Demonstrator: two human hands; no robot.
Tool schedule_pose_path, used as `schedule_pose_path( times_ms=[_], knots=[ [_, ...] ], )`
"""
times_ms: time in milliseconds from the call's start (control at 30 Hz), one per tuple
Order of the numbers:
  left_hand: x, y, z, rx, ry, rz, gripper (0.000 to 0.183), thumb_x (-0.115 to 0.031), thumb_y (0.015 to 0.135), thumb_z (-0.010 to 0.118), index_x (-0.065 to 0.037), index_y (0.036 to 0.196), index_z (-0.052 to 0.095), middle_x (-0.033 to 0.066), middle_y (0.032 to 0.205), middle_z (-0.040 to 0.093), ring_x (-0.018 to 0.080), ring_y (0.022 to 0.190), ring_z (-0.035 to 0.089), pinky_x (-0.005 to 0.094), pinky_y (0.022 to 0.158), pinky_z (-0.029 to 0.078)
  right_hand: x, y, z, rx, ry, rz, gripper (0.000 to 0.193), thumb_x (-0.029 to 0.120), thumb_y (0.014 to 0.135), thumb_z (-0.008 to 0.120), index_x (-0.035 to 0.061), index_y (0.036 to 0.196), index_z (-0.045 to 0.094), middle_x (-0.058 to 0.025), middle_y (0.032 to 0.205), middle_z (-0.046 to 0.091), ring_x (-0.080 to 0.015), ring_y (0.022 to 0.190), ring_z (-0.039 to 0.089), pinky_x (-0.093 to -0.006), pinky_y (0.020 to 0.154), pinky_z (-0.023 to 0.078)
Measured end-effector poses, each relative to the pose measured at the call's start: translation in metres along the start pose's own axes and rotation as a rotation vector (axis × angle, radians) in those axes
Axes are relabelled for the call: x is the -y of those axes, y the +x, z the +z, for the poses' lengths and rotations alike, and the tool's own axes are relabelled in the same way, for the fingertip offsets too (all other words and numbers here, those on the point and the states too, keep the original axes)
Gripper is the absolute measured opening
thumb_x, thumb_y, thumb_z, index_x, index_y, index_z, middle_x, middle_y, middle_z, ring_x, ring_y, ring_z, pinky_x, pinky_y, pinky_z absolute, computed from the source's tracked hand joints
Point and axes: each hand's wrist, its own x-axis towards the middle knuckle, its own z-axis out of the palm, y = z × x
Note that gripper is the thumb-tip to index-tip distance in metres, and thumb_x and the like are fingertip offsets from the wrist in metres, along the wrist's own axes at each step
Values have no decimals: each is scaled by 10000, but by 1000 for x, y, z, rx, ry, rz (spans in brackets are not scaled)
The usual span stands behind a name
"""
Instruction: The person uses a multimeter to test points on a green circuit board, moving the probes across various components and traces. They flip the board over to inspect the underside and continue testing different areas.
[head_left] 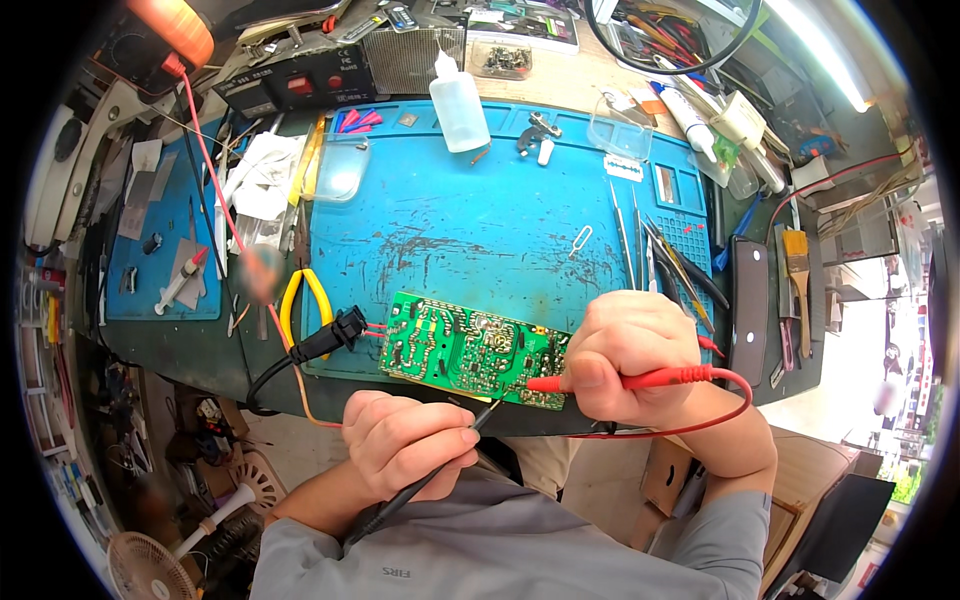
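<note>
A green circuit board [470,345] lies at the front edge of the blue work mat [450,230], its soldered side facing up. My left hand [412,445] is closed around a black multimeter probe [410,490], whose thin tip reaches the board's near edge. In my right hand [630,360] is a red multimeter probe [545,384], its front end over the board's right part. Whether either tip touches a solder point, I cannot tell. A black power plug connector [330,335] meets the board's left end, where short red wires run to it.
Yellow-handled pliers [305,300] lie left of the board. Tweezers [624,235] and other slim tools lie on the right, beside a dark case [748,310]. A white squeeze bottle [459,105] stands at the back. The red lead [745,400] loops past my right wrist.
</note>
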Motion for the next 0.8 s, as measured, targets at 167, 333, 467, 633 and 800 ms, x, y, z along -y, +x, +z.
schedule_pose_path(
  times_ms=[167,333,467,633,800],
  knots=[
    [-1,1,-4,15,-62,-46,304,-121,748,772,-168,1029,667,-38,987,690,115,752,611,265,660,413,4,2,3,-35,32,70,194,-26,752,702,60,631,577,-58,546,521,-219,435,491,-318,410,362],
    [9,4,-5,-24,-16,4,309,-85,716,750,-168,1000,661,-36,983,684,119,709,615,264,622,426,-3,5,4,-12,6,32,205,-20,763,660,65,627,533,-47,544,534,-207,427,498,-316,413,372],
    [-3,2,-5,-54,1,-45,269,-101,747,763,-154,997,678,-42,964,704,110,735,627,257,683,414,4,3,6,-11,-23,51,203,-18,738,658,62,609,523,-47,551,555,-191,429,507,-293,416,389],
    [-5,2,0,-89,-6,-52,236,-107,758,756,-150,977,682,-42,943,708,108,719,626,254,680,408,5,0,5,-27,-33,60,204,-36,715,647,59,600,508,-45,547,553,-191,425,500,-292,416,391],
    [-7,3,1,-94,-3,-71,283,-104,714,784,-142,970,671,-44,955,690,121,733,603,259,670,411,4,0,4,-29,-18,43,203,-44,706,648,61,603,507,-46,547,552,-192,425,499,-294,414,387]
  ],
)
